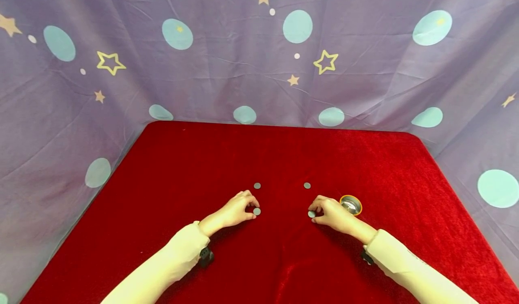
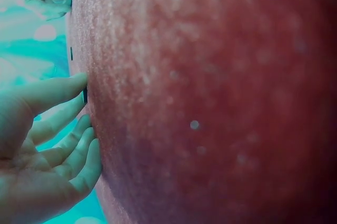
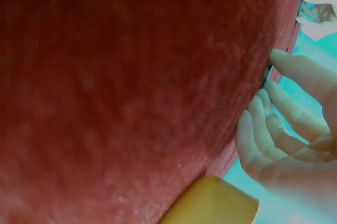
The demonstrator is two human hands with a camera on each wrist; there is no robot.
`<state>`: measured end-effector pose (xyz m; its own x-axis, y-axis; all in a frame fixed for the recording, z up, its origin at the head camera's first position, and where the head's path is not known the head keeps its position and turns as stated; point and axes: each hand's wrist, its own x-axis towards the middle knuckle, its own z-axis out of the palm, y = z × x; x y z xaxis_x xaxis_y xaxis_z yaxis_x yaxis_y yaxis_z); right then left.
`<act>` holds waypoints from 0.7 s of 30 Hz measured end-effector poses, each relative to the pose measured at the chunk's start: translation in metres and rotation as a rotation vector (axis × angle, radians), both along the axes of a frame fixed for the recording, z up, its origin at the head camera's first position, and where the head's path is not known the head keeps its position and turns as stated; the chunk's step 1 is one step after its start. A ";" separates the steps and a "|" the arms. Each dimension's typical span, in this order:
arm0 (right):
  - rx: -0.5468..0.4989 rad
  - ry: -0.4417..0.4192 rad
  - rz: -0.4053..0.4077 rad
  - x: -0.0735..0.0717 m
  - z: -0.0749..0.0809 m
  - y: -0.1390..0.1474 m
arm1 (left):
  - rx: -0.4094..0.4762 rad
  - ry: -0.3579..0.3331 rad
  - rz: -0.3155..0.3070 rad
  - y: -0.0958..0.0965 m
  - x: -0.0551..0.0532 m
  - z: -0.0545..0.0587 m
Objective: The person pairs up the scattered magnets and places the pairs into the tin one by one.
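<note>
My left hand (image 1: 233, 211) holds a small grey coin (image 1: 257, 211) between thumb and fingertips, low over the red cloth. In the left wrist view that coin (image 2: 85, 95) shows edge-on as a dark sliver between thumb and index finger, the other fingers fanned toward the cloth. Opposite, my right hand (image 1: 334, 216) has thumb and index finger at the edges of another coin (image 1: 311, 214), a thin edge in the right wrist view. Beyond the hands lie two more coins, one on the left (image 1: 257, 186) and one on the right (image 1: 307, 185).
A metal bowl (image 1: 352, 201) with a yellow outside stands just beyond my right wrist, partly behind it; its yellow wall (image 3: 213, 203) shows low in the right wrist view. Red velvet cloth (image 1: 284, 155) covers the table. Purple patterned curtains (image 1: 227, 70) enclose its back and sides.
</note>
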<state>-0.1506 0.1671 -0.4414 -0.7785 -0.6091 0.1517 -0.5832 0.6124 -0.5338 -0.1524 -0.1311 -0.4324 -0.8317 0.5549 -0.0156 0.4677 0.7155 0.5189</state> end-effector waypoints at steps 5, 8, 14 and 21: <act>-0.001 -0.007 -0.021 0.001 0.001 -0.001 | -0.003 0.028 -0.004 0.002 0.001 0.000; 0.001 -0.006 -0.022 0.001 0.001 -0.001 | -0.006 0.038 -0.002 0.003 0.001 0.000; -0.001 0.001 -0.016 0.001 0.002 -0.002 | -0.027 0.059 -0.027 0.004 0.000 0.000; 0.013 0.002 -0.019 0.000 0.004 -0.005 | -0.019 0.055 -0.070 0.007 -0.003 0.003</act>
<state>-0.1504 0.1621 -0.4375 -0.7898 -0.5958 0.1459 -0.5723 0.6302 -0.5247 -0.1555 -0.1245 -0.4298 -0.7907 0.6120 0.0180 0.5444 0.6893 0.4779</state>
